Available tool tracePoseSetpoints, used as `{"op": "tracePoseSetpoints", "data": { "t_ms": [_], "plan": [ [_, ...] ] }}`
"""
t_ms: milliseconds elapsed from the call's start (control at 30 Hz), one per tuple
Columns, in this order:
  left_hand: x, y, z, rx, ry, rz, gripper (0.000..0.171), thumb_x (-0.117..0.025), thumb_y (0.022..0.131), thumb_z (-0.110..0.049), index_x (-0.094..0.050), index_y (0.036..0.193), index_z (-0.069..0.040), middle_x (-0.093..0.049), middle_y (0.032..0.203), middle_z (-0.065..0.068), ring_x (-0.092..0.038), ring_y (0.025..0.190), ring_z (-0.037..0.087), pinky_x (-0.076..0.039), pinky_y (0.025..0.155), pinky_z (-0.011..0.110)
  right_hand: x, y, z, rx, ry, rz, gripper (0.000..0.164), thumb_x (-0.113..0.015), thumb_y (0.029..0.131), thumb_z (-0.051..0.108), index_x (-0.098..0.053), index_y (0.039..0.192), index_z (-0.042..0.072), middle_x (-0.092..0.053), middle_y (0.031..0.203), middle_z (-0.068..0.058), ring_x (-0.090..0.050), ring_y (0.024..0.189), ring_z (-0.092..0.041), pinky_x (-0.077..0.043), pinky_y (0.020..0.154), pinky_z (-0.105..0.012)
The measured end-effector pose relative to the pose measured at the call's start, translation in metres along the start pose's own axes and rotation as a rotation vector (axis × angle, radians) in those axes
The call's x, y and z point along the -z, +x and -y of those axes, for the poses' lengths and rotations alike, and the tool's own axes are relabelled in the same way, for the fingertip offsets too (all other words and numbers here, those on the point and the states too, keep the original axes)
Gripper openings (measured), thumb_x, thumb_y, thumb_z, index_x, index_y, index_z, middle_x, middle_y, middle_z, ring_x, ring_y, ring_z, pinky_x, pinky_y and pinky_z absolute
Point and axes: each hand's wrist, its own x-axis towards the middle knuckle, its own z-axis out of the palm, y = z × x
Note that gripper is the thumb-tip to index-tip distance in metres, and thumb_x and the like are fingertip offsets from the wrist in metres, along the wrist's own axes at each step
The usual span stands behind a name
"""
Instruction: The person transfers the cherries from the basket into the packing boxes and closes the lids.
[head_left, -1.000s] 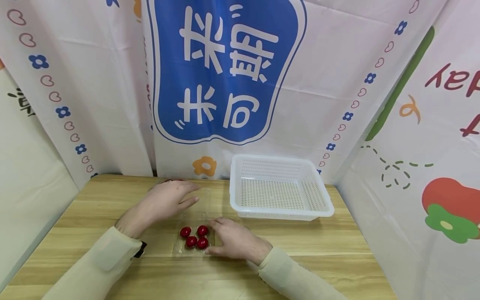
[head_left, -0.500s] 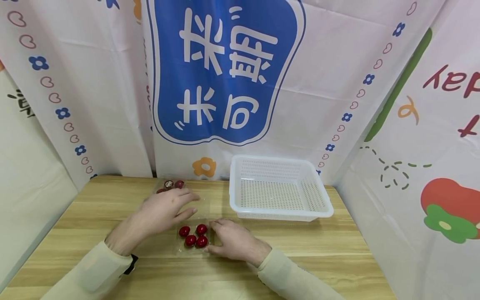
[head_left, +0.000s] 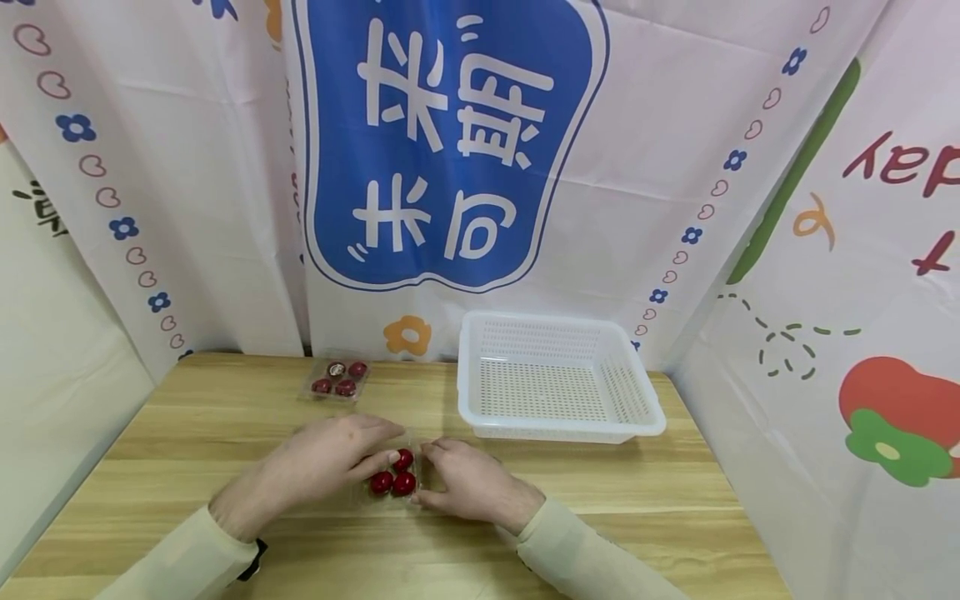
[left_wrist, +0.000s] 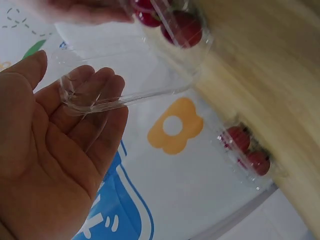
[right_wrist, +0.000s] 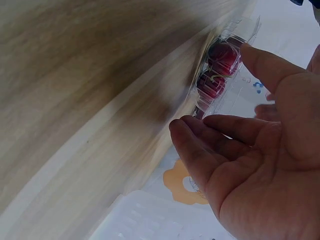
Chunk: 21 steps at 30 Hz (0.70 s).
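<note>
A clear plastic clamshell box (right_wrist: 239, 40) lies on the table with several round, dark-red, cherry-like fruits (head_left: 403, 483) in it. Its see-through lid (left_wrist: 150, 94) stands raised. My left hand (head_left: 330, 450) is behind the lid, fingers loosely extended and touching it, thumb apart; in the head view it covers part of the box and at least one fruit. At the box's right side, my right hand (head_left: 483, 483) holds the box between thumb and fingertips, with the thumb at the near corner and the fingers at the far one.
Another clear box (head_left: 336, 381) of similar red fruits sits at the table's back left, near the curtain. A white perforated basket (head_left: 555, 429) stands at the back right. Printed fabric (head_left: 652, 150) hangs around the wooden table (head_left: 600, 500).
My left hand has come down and nearer, from the back box toward the front one, uncovering the back box and tilting the lid forward. My right hand has stayed at the box's right side.
</note>
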Motion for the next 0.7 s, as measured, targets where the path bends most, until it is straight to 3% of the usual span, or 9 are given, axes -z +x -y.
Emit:
{"op": "tracePoseSetpoints", "data": {
  "t_ms": [300,700],
  "plan": [
    [-0.017,-0.005,-0.002,-0.069,0.059,0.005,0.042,-0.072,0.118,-0.04,-0.079,0.151,-0.014,-0.081,0.151,0.007,-0.08,0.136,0.032,-0.071,0.112,0.058,0.0,-0.002,-0.004,-0.007,-0.01,0.007,0.081,-0.083,0.108,0.056,-0.062,0.168,0.006,-0.069,0.17,-0.011,-0.069,0.157,-0.026,-0.058,0.133,-0.04],
    [-0.033,-0.005,0.001,-0.113,0.097,0.023,0.046,-0.088,0.107,-0.033,-0.081,0.148,-0.013,-0.079,0.154,0.007,-0.078,0.136,0.03,-0.07,0.114,0.056,0.006,-0.003,-0.006,0.017,-0.014,-0.025,0.061,-0.081,0.112,0.033,-0.066,0.163,0.003,-0.076,0.16,-0.013,-0.074,0.149,-0.026,-0.061,0.129,-0.037]
  ]
}}
